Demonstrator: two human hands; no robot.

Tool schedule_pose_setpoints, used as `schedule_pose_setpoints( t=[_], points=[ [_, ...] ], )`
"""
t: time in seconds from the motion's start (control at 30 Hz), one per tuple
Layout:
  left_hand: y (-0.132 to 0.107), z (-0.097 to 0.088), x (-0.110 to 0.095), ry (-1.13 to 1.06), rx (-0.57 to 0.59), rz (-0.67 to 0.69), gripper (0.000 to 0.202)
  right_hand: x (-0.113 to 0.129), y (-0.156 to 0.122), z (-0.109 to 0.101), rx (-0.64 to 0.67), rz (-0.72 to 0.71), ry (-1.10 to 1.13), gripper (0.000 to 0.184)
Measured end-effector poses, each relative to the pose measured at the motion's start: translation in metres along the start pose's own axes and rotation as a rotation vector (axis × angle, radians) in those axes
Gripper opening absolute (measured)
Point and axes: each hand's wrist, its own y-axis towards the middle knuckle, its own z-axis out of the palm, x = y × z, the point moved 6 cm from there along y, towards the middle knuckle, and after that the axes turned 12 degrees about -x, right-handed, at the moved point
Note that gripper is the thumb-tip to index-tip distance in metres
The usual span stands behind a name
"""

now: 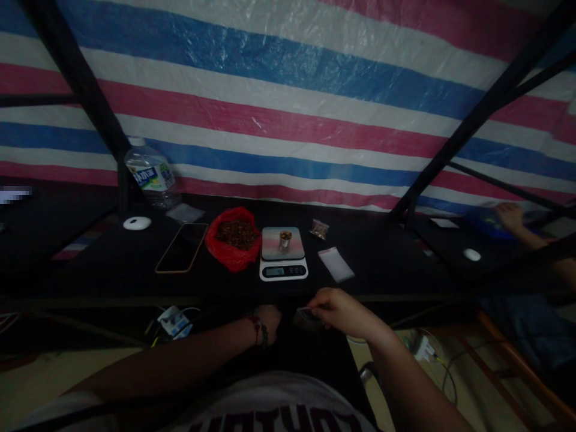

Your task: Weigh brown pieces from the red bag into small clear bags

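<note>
My right hand pinches a small clear plastic bag at its top, just below the table's front edge. Left of it, my left hand, with bracelets at the wrist, is curled closed in shadow; whatever its fingers may hold is hidden. In front of both hands stands a white digital scale bearing a small metal cup filled with brown bits. An open red plastic bag of brown, grain-like material lies left of the scale. To the right are a filled small bag and flat clear bags.
A phone, a white mouse-like device, a clear packet and a large plastic bottle occupy the left side. Black metal posts frame the table. Another person's hand is at the right-hand table.
</note>
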Motion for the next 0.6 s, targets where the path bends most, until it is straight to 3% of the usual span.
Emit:
schedule_pose_setpoints(
  t=[0.17, 0.3, 0.6],
  points=[
    [-0.005, 0.008, -0.007, 0.119, -0.031, 0.073, 0.027, -0.004, 0.004, -0.004, -0.144, -0.014, 0.034, 0.029],
    [-0.005, 0.016, -0.009, 0.192, -0.036, 0.122, 0.024, 0.006, 0.007, -0.008, -0.205, -0.174, -0.027, 0.023],
    [-0.004, 0.027, -0.010, 0.280, -0.035, 0.280, 0.020, 0.008, 0.004, 0.000, 0.010, -0.215, -0.203, 0.027]
  ],
)
